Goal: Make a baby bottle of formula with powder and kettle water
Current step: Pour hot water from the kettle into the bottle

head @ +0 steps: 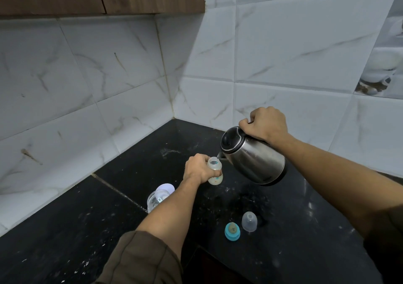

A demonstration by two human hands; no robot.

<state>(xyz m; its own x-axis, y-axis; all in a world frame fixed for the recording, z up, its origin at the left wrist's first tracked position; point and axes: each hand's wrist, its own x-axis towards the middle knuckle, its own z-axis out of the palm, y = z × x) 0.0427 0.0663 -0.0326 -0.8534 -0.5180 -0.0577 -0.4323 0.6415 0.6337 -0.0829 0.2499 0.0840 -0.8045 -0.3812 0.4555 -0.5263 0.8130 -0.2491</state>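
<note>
The baby bottle (214, 170) is kept standing on the black countertop (65, 229), a little below the middle of the view. It is gripped by the left hand (197, 168), whose fingers are curled round its body from the 9 o'clock side. Its mouth is uncovered, and a pale layer is seen at its bottom. The steel kettle (253, 157) is held in the air at 2 o'clock of the bottle and tilted, with its spout brought to the bottle's rim. Its handle is clasped by the right hand (265, 123), the fingers wrapped fully round it. Whether water is flowing cannot be told. A blue teat ring (232, 231) is laid at 5 o'clock of the bottle, with a clear dome cap (249, 221) just beside it. A clear jar (158, 198) with a white lid is seen at 7 o'clock of the bottle, partly hidden by the left forearm.
</note>
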